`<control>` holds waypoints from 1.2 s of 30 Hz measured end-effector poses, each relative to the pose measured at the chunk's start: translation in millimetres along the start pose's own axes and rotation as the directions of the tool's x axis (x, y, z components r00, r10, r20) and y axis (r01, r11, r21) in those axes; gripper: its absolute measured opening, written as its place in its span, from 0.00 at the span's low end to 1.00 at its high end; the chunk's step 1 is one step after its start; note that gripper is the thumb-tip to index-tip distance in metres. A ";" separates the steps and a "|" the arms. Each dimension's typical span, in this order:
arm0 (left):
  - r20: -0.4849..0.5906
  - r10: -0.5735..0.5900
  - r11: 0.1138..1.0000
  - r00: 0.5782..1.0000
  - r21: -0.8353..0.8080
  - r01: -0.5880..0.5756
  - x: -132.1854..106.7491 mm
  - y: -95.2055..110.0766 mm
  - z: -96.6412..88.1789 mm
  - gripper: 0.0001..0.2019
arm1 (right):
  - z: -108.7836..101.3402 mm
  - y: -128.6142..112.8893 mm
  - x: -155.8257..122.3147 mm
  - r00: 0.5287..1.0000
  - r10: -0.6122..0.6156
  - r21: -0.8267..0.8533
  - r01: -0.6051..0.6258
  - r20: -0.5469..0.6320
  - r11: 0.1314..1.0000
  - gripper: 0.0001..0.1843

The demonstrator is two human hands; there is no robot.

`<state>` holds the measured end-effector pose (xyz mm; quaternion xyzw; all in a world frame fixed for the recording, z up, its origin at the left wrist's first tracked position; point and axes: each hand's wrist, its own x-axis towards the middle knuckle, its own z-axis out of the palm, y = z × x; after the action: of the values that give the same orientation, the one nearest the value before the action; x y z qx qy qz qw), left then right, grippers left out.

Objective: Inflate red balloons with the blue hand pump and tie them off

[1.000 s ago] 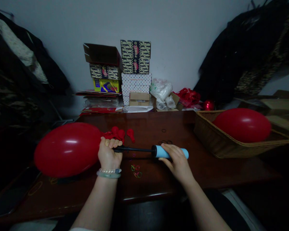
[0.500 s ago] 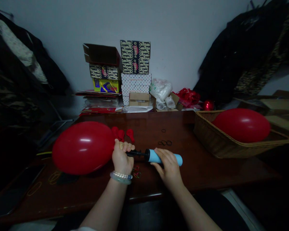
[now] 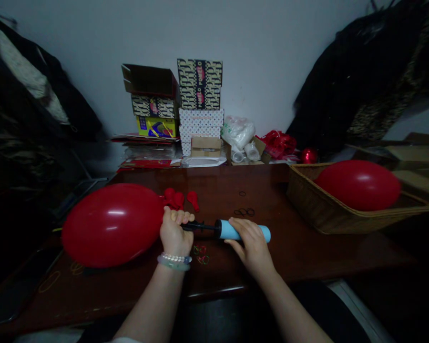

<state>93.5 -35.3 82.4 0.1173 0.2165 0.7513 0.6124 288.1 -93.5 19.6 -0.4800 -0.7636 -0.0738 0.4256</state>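
Note:
A large inflated red balloon (image 3: 112,225) lies to the left of my left hand (image 3: 177,231). That hand is closed round the balloon's neck and the black end of a hand pump; its fingers hide where the two meet. My right hand (image 3: 250,243) is wrapped over the light blue barrel of the balloon pump (image 3: 229,230). A black rod (image 3: 208,227) shows between the barrel and my left hand. Several uninflated red balloons (image 3: 178,199) lie just beyond my left hand. Small coloured rubber bands (image 3: 202,256) lie on the table between my forearms.
A wicker basket (image 3: 321,216) on the right holds another inflated red balloon (image 3: 359,185). Black bands (image 3: 245,212) lie on the brown table (image 3: 214,178). Stacked boxes (image 3: 200,85) and a plastic bag (image 3: 239,132) stand along the wall. Yellowish bands (image 3: 49,281) lie at left.
My left hand has shifted left, and more of the black rod shows. The balloon in it looks larger and reaches further left. My right hand has hardly moved with the barrel.

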 end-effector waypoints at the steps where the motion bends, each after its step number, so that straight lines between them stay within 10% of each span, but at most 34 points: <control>1: -0.006 0.009 1.000 1.000 -0.004 -0.009 2.9 4.8 -0.8 0.23 | -2.7 3.5 0.8 1.000 -0.003 -0.007 0.003 0.000 1.000 0.25; 11: -0.040 0.040 0.998 0.998 -0.040 -0.042 13.7 24.0 -1.9 0.22 | -19.3 21.9 5.5 1.000 -0.012 -0.032 0.012 0.002 0.999 0.25; 24: -0.030 -0.064 0.998 0.998 0.012 0.064 -9.9 -32.9 -2.3 0.23 | 11.5 -9.6 -5.0 0.999 0.044 0.023 -0.044 -0.011 0.999 0.23; 36: -0.071 -0.025 0.999 0.997 -0.029 0.023 13.5 -3.3 -5.4 0.22 | -6.6 12.3 -0.4 0.998 0.018 -0.031 -0.016 0.058 0.999 0.25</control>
<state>91.0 -22.7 74.9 0.0792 0.2288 0.7504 0.6151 301.8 -90.7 19.8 -0.4947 -0.7703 -0.0679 0.3966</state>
